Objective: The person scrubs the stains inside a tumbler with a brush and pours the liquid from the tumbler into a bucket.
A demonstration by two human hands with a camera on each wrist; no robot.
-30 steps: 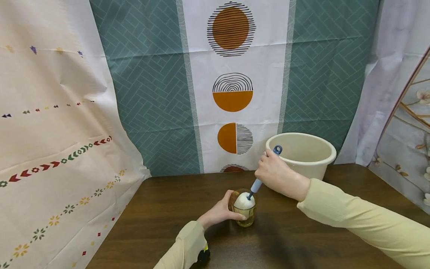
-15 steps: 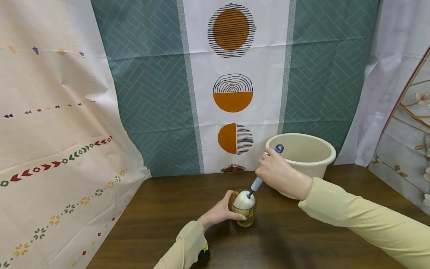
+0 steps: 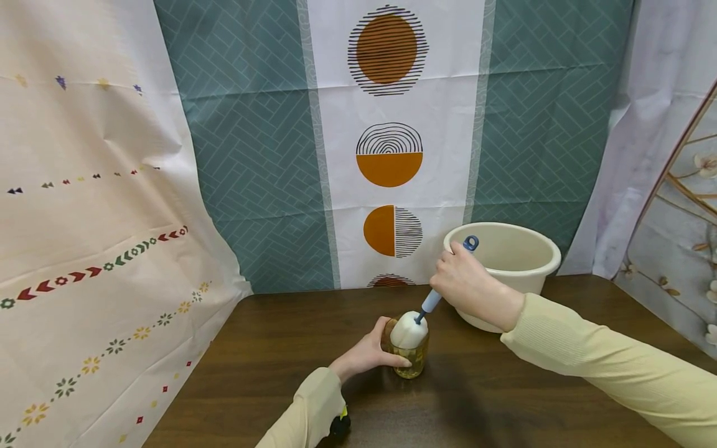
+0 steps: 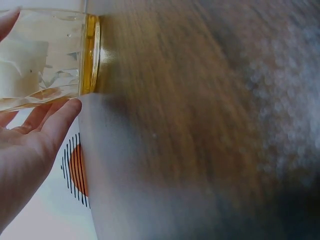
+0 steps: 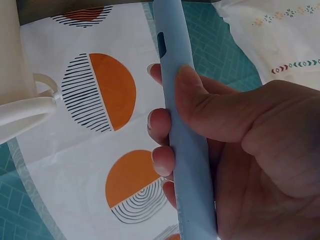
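Observation:
My left hand point(image 3: 370, 352) holds an amber drinking glass point(image 3: 412, 367) upright on the table, thumb on the near side and fingers behind. In the left wrist view the faceted glass point(image 4: 60, 55) shows its yellow base close to the wood, with fingers point(image 4: 60, 122) along its side. My right hand point(image 3: 470, 283) grips the blue handle of a sponge cup brush point(image 3: 431, 302), which leans to the right. Its white sponge head point(image 3: 409, 333) sits in the glass, the top sticking out above the rim. In the right wrist view the fingers and thumb wrap the handle point(image 5: 187, 150).
A cream plastic basin point(image 3: 504, 270) stands at the back right, behind the right hand. Patterned curtains point(image 3: 392, 155) hang along the back edge of the brown wooden table point(image 3: 291, 336). A small black and yellow object point(image 3: 340, 424) shows beside the left sleeve.
The sponge head has risen slightly in the glass, and the handle has tilted further right with my right hand. My left hand keeps the glass in place.

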